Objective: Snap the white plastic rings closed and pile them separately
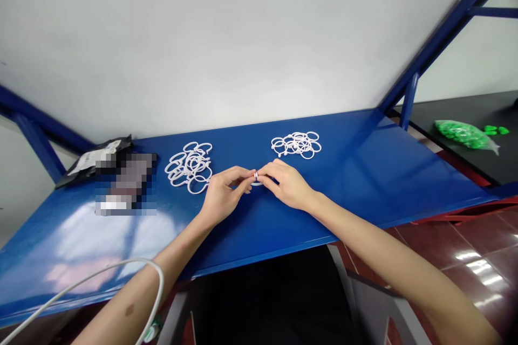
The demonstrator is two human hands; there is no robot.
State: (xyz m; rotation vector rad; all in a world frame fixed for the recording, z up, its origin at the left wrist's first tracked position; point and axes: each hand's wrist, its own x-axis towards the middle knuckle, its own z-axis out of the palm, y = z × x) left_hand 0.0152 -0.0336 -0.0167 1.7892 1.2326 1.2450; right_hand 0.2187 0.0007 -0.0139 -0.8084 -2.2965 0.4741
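Note:
My left hand point(225, 192) and my right hand point(285, 183) meet over the middle of the blue table point(364, 172). Both pinch one small white plastic ring point(256, 177) between their fingertips, just above the tabletop. A heap of several white rings point(189, 167) lies to the left of my left hand. A second, flatter heap of white rings point(296, 144) lies beyond my right hand.
A black packet point(95, 160) and a blurred-out patch lie at the table's far left. A white cable point(133, 275) loops over my left forearm. Blue frame struts point(441, 32) rise at the right. A bag of green pieces point(465, 135) rests on a dark bench to the right.

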